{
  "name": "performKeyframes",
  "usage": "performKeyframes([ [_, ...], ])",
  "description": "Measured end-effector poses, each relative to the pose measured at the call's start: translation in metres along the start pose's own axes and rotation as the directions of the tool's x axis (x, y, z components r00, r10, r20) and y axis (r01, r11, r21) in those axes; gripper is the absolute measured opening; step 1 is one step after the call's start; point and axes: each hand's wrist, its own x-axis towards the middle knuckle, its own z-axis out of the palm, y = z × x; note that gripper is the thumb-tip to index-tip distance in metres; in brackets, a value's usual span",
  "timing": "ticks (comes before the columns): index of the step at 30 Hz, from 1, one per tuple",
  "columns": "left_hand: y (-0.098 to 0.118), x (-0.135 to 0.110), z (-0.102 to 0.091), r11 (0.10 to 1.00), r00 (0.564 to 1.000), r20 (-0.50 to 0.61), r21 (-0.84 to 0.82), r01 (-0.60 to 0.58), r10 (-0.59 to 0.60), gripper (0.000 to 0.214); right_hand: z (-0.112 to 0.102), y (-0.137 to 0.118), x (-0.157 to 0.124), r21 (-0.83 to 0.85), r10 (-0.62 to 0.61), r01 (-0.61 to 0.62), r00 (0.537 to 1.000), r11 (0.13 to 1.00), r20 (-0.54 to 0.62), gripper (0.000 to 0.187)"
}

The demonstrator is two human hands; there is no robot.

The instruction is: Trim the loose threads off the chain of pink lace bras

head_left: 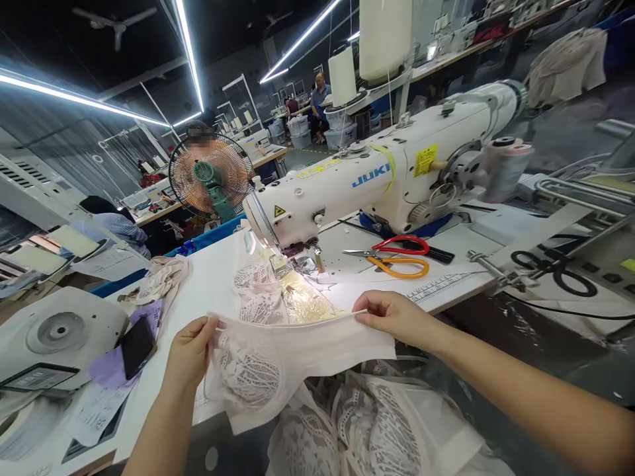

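Observation:
I hold a pale pink lace garment piece (278, 354) stretched between both hands above the front edge of the white sewing table (213, 277). My left hand (191, 350) pinches its left edge, fingers closed on the fabric. My right hand (391, 316) pinches the top right edge. More lace fabric (278, 291) lies under the lit needle area of the white JUKI sewing machine (377, 178), just beyond my hands.
Red and orange scissors (397, 256) lie right of the needle. A dark phone (136, 347) rests on purple cloth at the left. A pile of lace pieces (357, 423) sits below my hands. A fan (211, 175) stands behind the table; thread cones (384, 36) rise behind the machine.

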Motion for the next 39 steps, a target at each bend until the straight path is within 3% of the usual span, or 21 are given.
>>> performKeyframes([
  [5, 0.001, -0.002, -0.004, 0.999, 0.996, -0.079, -0.038, 0.033, -0.036, 0.032, 0.007, -0.002, -0.003, 0.091, -0.007, 0.017, 0.994, 0.996, -0.110, 0.015],
  [9, 0.005, -0.008, -0.007, 1.000, 0.994, -0.106, -0.029, -0.001, -0.002, 0.028, 0.009, -0.008, -0.009, 0.142, -0.071, 0.096, 0.982, 0.985, -0.176, 0.015],
  [14, 0.014, -0.019, -0.012, 0.990, 0.989, -0.140, -0.135, 0.031, -0.050, 0.029, 0.009, -0.014, -0.017, 0.188, -0.141, 0.184, 0.965, 0.965, -0.221, 0.019],
  [24, 0.023, -0.032, -0.013, 0.991, 0.997, -0.056, -0.124, 0.045, -0.052, 0.029, 0.008, -0.026, -0.028, 0.289, 0.017, 0.033, 0.986, 0.957, -0.167, 0.028],
  [28, 0.041, -0.018, -0.007, 0.997, 0.999, -0.012, -0.050, -0.050, 0.049, 0.030, 0.005, -0.032, -0.014, 0.299, -0.016, 0.063, 0.987, 0.952, -0.158, 0.034],
  [32, 0.072, 0.000, -0.009, 0.982, 0.984, -0.030, -0.068, -0.178, 0.177, 0.032, -0.005, -0.050, 0.015, 0.282, -0.145, 0.203, 0.966, 0.938, -0.216, 0.035],
  [34, 0.078, -0.002, -0.017, 0.951, 0.952, 0.046, -0.066, -0.301, 0.304, 0.027, -0.013, -0.054, 0.023, 0.255, -0.218, 0.280, 0.945, 0.926, -0.243, 0.029],
  [36, 0.068, -0.012, -0.028, 0.903, 0.867, 0.275, -0.010, -0.430, 0.416, 0.017, -0.020, -0.047, 0.022, 0.116, -0.344, 0.372, 0.916, 0.921, -0.207, 0.017],
  [37, 0.057, -0.019, -0.033, 0.879, 0.804, 0.419, 0.029, -0.476, 0.422, 0.012, -0.022, -0.039, 0.019, 0.010, -0.412, 0.419, 0.898, 0.908, -0.156, 0.010],
  [39, 0.024, -0.034, -0.044, 0.859, 0.703, 0.636, 0.120, -0.497, 0.318, 0.011, -0.023, -0.017, 0.008, -0.206, -0.508, 0.494, 0.861, 0.845, -0.020, 0.002],
])
